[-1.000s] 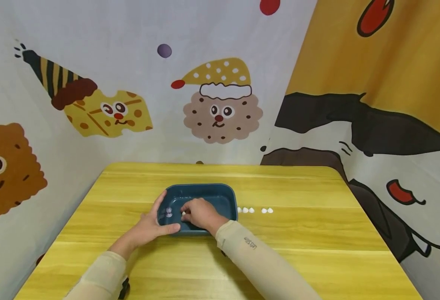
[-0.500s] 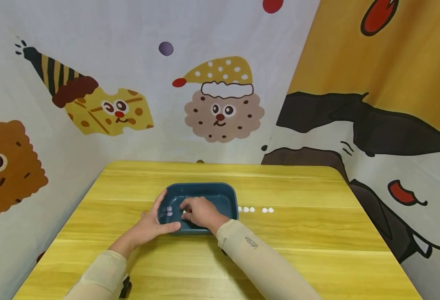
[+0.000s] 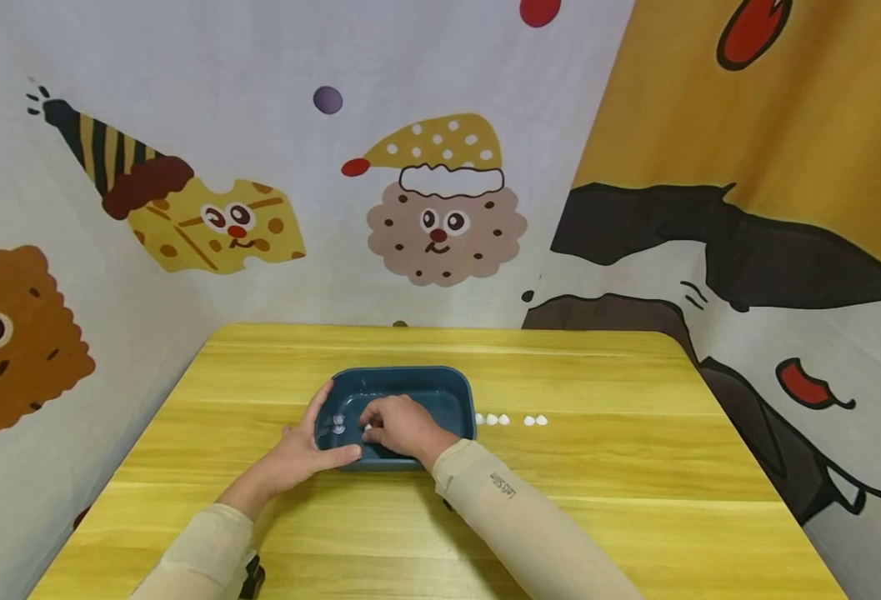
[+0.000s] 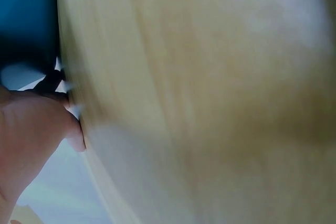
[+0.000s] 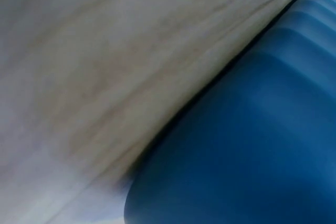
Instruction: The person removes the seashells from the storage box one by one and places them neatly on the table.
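In the head view a dark blue rectangular box (image 3: 440,383) sits on the wooden table. My left hand (image 3: 297,454) holds the box at its left end, thumb along the near rim and fingers at the left side. Inside the box, my right hand (image 3: 404,427) pinches a small white piece (image 3: 367,428) between thumb and fingers, low over the floor. Two small pale pieces (image 3: 338,425) lie at the box's left end. The left wrist view shows part of my left hand (image 4: 37,135) near the table edge. My right hand is out of sight in the right wrist view.
On the table (image 3: 598,483), right of the box, several small white pieces (image 3: 492,420) lie in a row. Two more white pieces (image 3: 535,421) lie a little further right. A cartoon-printed cloth (image 3: 440,67) hangs behind the table.
The view shifts slightly. Both hands and the box stay in place; the right fingers shift very little around the small white piece.
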Motion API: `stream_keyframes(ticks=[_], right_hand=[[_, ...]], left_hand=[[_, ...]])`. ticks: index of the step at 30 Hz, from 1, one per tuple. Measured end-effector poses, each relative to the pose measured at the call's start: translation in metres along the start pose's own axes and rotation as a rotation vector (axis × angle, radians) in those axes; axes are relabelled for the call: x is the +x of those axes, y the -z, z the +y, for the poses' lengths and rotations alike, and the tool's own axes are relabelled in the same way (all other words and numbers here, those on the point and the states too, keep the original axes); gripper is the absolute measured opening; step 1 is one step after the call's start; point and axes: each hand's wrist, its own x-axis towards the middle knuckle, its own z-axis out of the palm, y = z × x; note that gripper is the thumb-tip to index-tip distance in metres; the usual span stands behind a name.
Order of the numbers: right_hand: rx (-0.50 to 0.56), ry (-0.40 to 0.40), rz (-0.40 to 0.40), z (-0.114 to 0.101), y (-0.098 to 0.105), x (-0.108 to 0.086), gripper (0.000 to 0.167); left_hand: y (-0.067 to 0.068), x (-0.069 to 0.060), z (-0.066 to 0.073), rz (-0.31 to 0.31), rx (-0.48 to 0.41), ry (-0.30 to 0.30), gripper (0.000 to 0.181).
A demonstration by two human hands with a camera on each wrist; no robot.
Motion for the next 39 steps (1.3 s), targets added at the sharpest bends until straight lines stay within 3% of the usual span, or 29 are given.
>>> stream_keyframes(ticks=[16,24,31,39], right_hand=[[-0.033,-0.039,-0.039,-0.005,0.001,-0.002,0.028],[0.005,-0.024,0.007,-0.005,0.001,-0.004,0.026],[0.277,-0.009,0.124,0.004,0.013,-0.016,0.027],[0.471,-0.075,0.251,0.027,0.059,-0.043,0.032]], left_hand=[[0.001,0.0,-0.001,-0.003,0.002,-0.004,0.12],[0.0,-0.001,-0.001,0.003,0.008,0.001,0.12],[-0.003,0.003,-0.003,0.0,0.004,0.015,0.119],[-0.001,0.0,0.001,0.004,0.019,0.041,0.12]])
